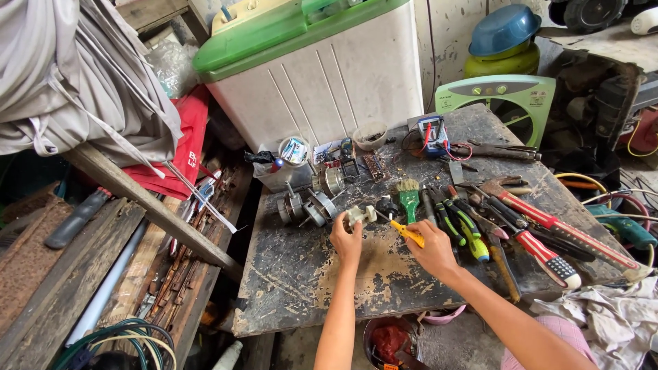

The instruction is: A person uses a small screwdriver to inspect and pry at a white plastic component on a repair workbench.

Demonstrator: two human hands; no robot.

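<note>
My left hand (345,240) pinches a small white plastic part (359,215) just above the worn dark workbench (308,274). My right hand (433,248) grips a yellow-handled screwdriver (407,233) whose thin tip points left at that part. Metal motor pieces (305,205) lie just left of the part, and a green-handled brush (408,197) lies behind the screwdriver.
Screwdrivers, pliers (473,229) and a red-handled pipe wrench (555,226) crowd the bench's right half. A multimeter (432,130) and a small bowl (370,136) sit at the back. A white and green washing machine (322,75) stands behind, planks (144,205) to the left, a green fan (510,103) at right.
</note>
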